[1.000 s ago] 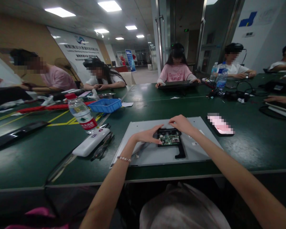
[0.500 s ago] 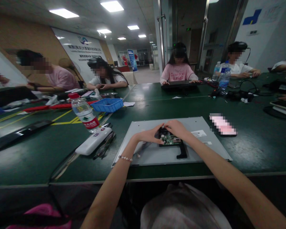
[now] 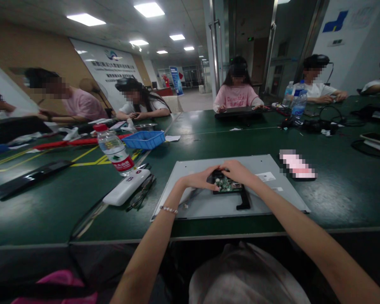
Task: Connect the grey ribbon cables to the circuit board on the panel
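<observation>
A green circuit board (image 3: pixel 229 185) sits in a black plastic frame (image 3: pixel 245 199) on a grey metal display panel (image 3: pixel 205 207). My left hand (image 3: pixel 200 179) spans the board's left side, thumb at the near left corner and fingers curled over the far edge, gripping it. From the right, my right hand (image 3: pixel 237 171) reaches over the board with its fingers bent and closed at that far edge, close to the left fingertips. What the right fingertips pinch, if anything, is hidden. A thin cable (image 3: pixel 193 195) runs over the panel below my left wrist.
Left of the panel are a white power bank (image 3: pixel 126 188), glasses (image 3: pixel 141 194), a water bottle (image 3: pixel 115 152), a blue tray (image 3: pixel 145 139) and a long black part (image 3: pixel 31 178). A phone (image 3: pixel 297 165) lies right. Several people sit around the green table (image 3: pixel 345 190).
The view has shifted very slightly. Both hands stay at the circuit board with almost the same hold, and the panel lies as before.
</observation>
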`<action>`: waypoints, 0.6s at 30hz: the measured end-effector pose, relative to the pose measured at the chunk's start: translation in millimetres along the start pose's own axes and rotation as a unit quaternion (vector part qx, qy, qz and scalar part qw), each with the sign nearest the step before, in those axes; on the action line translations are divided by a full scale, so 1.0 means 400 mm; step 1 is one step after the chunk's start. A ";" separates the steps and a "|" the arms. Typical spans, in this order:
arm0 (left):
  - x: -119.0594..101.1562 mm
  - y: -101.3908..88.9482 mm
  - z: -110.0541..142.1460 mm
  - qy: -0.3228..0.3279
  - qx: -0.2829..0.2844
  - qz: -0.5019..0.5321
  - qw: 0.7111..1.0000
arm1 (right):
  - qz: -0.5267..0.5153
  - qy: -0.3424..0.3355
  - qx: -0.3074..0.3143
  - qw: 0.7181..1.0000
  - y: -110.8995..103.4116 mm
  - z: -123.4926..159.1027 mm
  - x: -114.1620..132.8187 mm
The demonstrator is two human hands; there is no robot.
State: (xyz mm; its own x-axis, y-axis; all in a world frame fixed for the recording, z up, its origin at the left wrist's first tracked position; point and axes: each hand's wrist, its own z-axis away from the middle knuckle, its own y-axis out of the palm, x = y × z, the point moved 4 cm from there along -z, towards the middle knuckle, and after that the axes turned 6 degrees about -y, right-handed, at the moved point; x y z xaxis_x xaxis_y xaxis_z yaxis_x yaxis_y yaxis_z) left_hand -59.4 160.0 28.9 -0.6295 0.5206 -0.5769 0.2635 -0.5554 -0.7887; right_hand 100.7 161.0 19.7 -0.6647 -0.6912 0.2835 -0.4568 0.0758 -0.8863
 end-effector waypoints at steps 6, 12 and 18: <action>0.002 0.000 -0.001 0.015 -0.006 -0.001 1.000 | -0.042 0.002 -0.006 0.999 -0.010 0.003 -0.001; 0.012 0.004 -0.001 -0.001 0.000 -0.001 1.000 | -0.016 0.038 -0.014 0.999 -0.084 0.022 -0.010; 0.005 0.003 0.001 0.023 -0.002 0.004 1.000 | 0.009 0.087 -0.037 0.995 -0.173 0.153 -0.062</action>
State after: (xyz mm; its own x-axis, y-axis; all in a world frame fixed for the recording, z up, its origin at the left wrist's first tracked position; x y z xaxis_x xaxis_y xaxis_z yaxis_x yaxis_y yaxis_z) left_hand -60.6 160.1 26.8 -0.5936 0.5448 -0.5922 0.2716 -0.5571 -0.7848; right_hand 185.0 129.1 51.5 -0.7632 -0.5544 0.3320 -0.4811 0.1443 -0.8647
